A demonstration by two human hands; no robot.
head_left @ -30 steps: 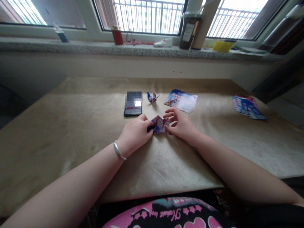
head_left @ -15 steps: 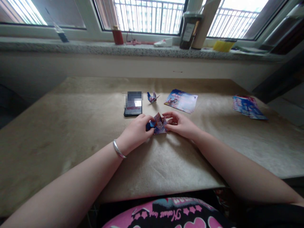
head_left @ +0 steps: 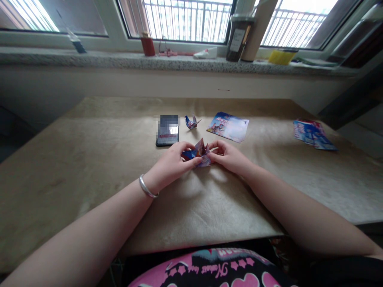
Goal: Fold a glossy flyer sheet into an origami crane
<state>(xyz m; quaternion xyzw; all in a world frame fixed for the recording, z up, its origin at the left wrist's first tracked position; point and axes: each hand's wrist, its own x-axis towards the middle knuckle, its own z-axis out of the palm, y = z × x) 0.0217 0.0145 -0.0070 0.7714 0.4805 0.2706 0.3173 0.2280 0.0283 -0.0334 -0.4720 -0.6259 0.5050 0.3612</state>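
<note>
Between my hands is a partly folded piece of blue and purple printed origami paper (head_left: 204, 160), with a pointed flap standing up from it. My left hand (head_left: 176, 159), a silver bangle on its wrist, grips the paper's left side, thumb laid across its front. On the right edge, my right hand (head_left: 226, 155) pinches the paper between thumb and fingers. Just beyond stands a small folded paper crane (head_left: 191, 122) in similar print. A phone (head_left: 168, 131) with a partly blurred screen lies behind my left hand.
Printed sheets (head_left: 229, 126) lie flat behind my right hand, and more printed papers (head_left: 314, 134) sit at the table's right. Along the stone windowsill (head_left: 113, 60) stand a red container (head_left: 147, 44), a dark lidded jar (head_left: 238, 39) and a yellow item (head_left: 282, 57).
My left thumb has moved right across the front of the paper. The paper has tilted, so its flap stands higher and less of its front face shows. My right hand has barely moved.
</note>
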